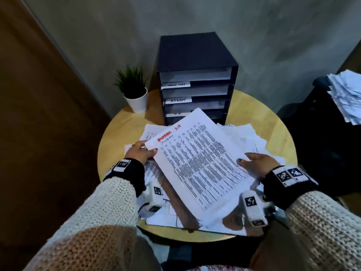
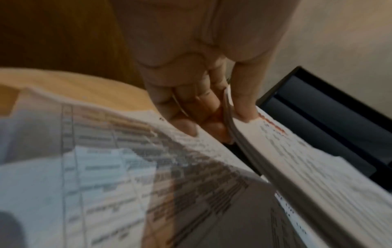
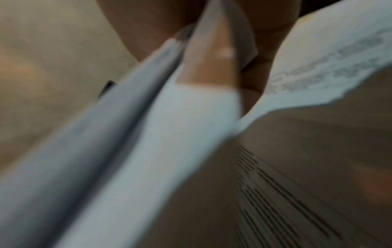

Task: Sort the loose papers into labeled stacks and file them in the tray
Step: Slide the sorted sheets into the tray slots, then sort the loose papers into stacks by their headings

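Note:
A thin stack of printed sheets (image 1: 201, 163), red writing on its top corner, is held tilted above the round wooden table (image 1: 273, 122). My left hand (image 1: 141, 151) pinches its left corner, thumb on top, seen close in the left wrist view where the stack's edge (image 2: 244, 144) runs between thumb and fingers. My right hand (image 1: 257, 163) grips the right edge, thumb on top; the right wrist view shows blurred sheets (image 3: 131, 142). Loose papers (image 1: 248, 135) lie scattered under the stack. The dark filing tray (image 1: 195, 55), with labelled shelves, stands behind.
A small potted plant (image 1: 134, 90) stands left of the tray. Another heap of papers (image 1: 345, 94) rests on a dark chair at the right. A grey wall lies behind and a wooden door (image 1: 39, 94) to the left.

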